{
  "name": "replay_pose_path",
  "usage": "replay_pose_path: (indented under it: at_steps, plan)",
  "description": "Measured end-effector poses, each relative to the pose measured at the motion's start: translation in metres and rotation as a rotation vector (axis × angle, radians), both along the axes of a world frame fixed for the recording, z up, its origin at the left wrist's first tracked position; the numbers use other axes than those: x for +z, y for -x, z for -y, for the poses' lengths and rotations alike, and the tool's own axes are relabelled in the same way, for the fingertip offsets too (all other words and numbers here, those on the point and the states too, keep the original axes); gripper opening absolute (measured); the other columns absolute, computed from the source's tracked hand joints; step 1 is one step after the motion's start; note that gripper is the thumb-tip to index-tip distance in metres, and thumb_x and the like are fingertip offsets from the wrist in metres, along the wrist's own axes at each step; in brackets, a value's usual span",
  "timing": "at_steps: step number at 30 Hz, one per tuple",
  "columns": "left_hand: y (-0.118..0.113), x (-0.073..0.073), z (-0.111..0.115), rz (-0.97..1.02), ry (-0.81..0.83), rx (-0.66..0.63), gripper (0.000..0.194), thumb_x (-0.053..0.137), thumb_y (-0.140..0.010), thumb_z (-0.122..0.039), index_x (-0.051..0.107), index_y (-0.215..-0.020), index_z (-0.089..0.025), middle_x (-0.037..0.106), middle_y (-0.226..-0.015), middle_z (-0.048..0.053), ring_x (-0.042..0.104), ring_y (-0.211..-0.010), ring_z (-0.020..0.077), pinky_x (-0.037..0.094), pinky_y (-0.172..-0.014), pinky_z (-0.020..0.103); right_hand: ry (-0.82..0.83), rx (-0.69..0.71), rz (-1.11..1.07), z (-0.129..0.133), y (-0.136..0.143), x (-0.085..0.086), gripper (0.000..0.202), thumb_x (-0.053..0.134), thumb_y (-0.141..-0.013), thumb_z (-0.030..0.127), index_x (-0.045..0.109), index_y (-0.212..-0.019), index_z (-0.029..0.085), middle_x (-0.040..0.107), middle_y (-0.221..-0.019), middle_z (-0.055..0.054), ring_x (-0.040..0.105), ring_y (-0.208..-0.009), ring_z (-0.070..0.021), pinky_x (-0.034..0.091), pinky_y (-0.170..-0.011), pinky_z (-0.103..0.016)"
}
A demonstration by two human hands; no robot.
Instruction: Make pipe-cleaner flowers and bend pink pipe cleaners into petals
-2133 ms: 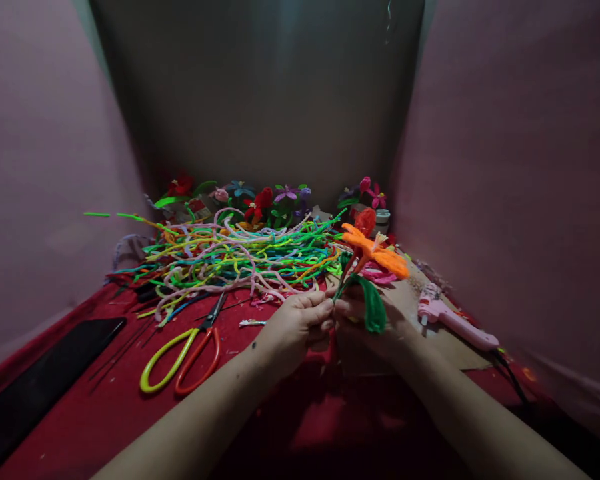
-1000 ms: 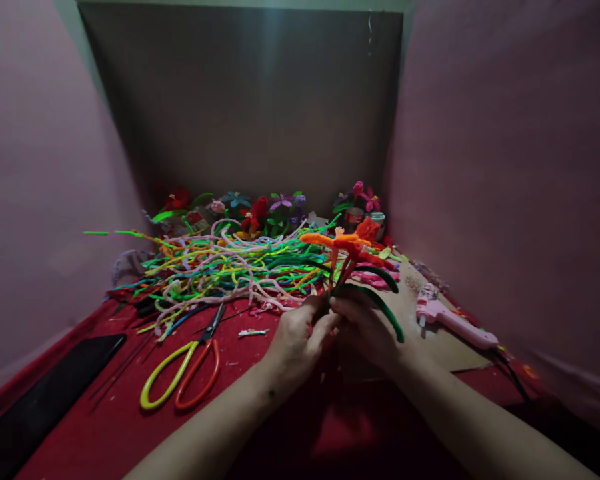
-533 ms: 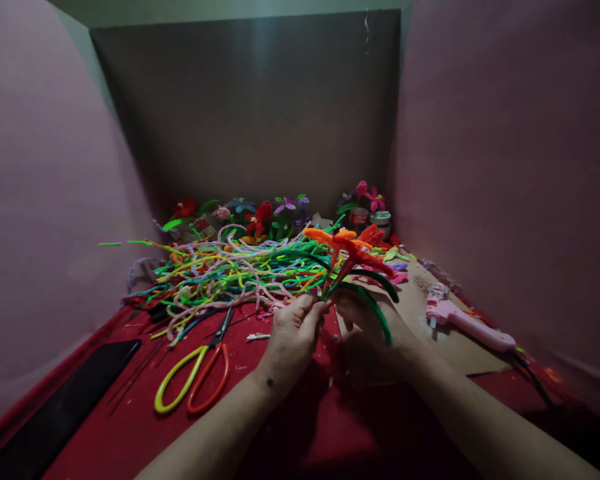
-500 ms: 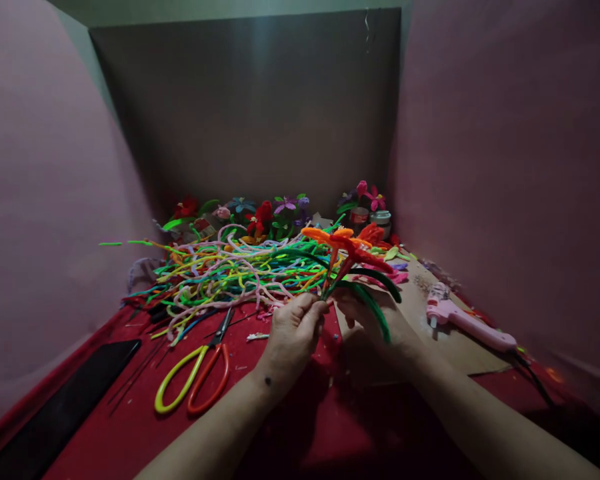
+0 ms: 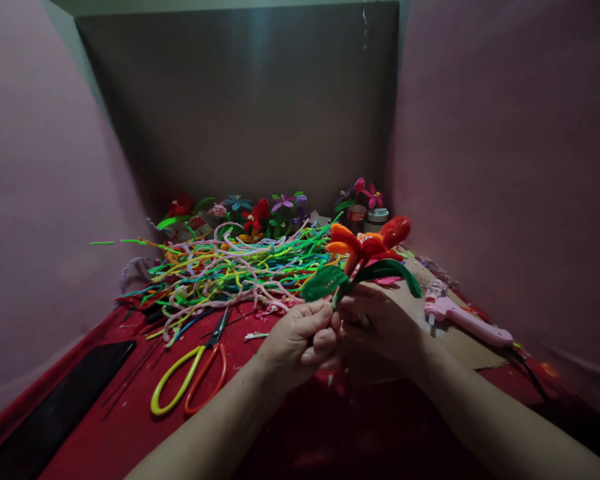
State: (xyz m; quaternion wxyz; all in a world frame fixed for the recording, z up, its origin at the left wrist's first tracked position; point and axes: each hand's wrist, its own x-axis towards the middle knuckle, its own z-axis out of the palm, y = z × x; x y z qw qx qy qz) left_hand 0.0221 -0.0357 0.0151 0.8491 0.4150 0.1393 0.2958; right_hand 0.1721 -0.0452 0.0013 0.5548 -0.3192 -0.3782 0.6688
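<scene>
A: Where's the work sitting right now?

B: The orange pipe-cleaner flower is held up over the red table, in front of the pile of loose pipe cleaners. Both hands meet at its base: the left hand is closed around the stem low down, and the right hand pinches it just under the green leaves

A: So how would you do this bit well?

B: I'd judge the leaves are being fixed to the stem. Keep the left fist tight so the stem can't spin, and let only the right fingertips turn, so each wrap lies snug against the last one. Ease off near the petals, since they'd crush easily

A: Anything nearby to mind?

B: The scissors lie to the left with blades pointing away, and the pink glue gun rests on cardboard to the right, both well apart from the hands, so elbows should stay in
</scene>
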Motion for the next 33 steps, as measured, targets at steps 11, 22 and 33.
replay_pose_path:
  at_steps: [11, 22, 33]
  plan:
    - [0.001, -0.003, -0.001, 0.024, 0.006, -0.123, 0.022, 0.052, -0.082, -0.031, 0.058, -0.076, -0.011, 0.032, -0.043, -0.009, 0.018, -0.028, 0.0005, 0.033, -0.033, 0.016, -0.021, -0.011, -0.046, 0.006, 0.003, -0.003, 0.007, 0.068, -0.061, 0.017, 0.061, -0.063, 0.017, 0.050, -0.053, 0.004, 0.040, -0.047, -0.0056, 0.030, -0.045, -0.017]
    - [0.003, 0.012, 0.001, -0.420, -0.537, 0.291, 0.030, 0.047, -0.084, -0.037, 0.058, -0.075, -0.011, 0.061, -0.065, 0.006, 0.055, -0.054, 0.0121, 0.042, -0.056, 0.024, -0.143, -0.122, 0.084, 0.008, 0.004, 0.001, 0.009, 0.066, -0.065, 0.025, 0.065, -0.071, 0.018, 0.047, -0.056, 0.003, 0.036, -0.051, -0.0078, 0.027, -0.047, -0.021]
    - [-0.001, -0.010, 0.006, -0.813, -1.460, 0.948, 0.029, 0.057, -0.078, -0.031, 0.054, -0.103, -0.017, 0.055, -0.100, 0.011, 0.047, -0.098, 0.0234, 0.035, -0.088, 0.035, -0.197, -0.250, 0.277, 0.006, 0.004, -0.001, 0.014, 0.063, -0.069, 0.032, 0.065, -0.072, 0.018, 0.039, -0.050, 0.005, 0.025, -0.048, -0.0078, 0.019, -0.046, -0.024]
